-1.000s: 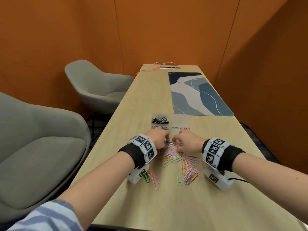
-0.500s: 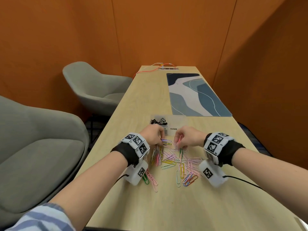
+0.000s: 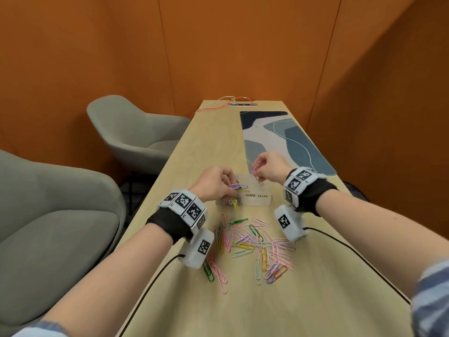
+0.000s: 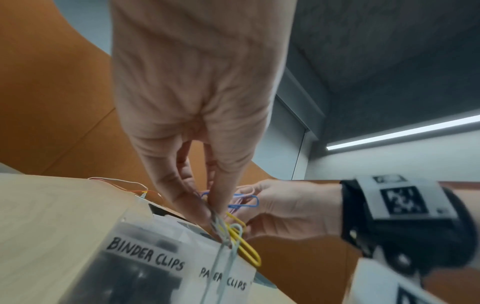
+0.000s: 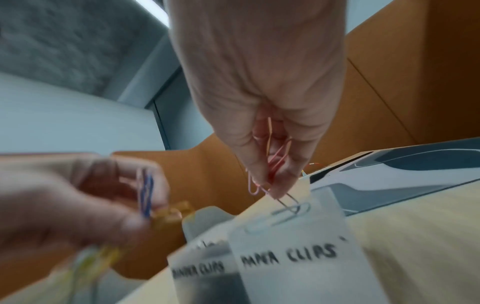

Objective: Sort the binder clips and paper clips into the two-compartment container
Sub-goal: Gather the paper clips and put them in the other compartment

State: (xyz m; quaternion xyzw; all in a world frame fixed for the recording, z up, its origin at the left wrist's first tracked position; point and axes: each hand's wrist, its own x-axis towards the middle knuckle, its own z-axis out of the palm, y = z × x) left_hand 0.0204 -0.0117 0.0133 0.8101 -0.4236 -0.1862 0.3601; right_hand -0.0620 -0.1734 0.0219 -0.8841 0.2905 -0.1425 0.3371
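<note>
A clear two-compartment container [image 3: 257, 201] stands mid-table, labelled BINDER CLIPS [image 4: 145, 255] on the left and PAPER CLIPS [image 5: 288, 254] on the right. Black binder clips fill the left compartment. My left hand [image 3: 216, 183] hovers over the container's left part and pinches a bunch of paper clips [image 4: 239, 236], blue, yellow and pale ones dangling. My right hand [image 3: 268, 167] is raised above the right compartment and pinches pink paper clips [image 5: 275, 162], with a grey one hanging low. A pile of coloured paper clips [image 3: 252, 242] lies on the table nearer to me.
A blue patterned desk mat [image 3: 279, 139] lies beyond the container on the right. Orange cables [image 3: 218, 105] and a power socket sit at the table's far end. Two grey chairs [image 3: 136, 135] stand to the left. Black wrist cables [image 3: 150, 283] trail over the near table.
Both hands have lifted off the pile with paper clips pinched in them and moved forward over the container. The right hand rose higher.
</note>
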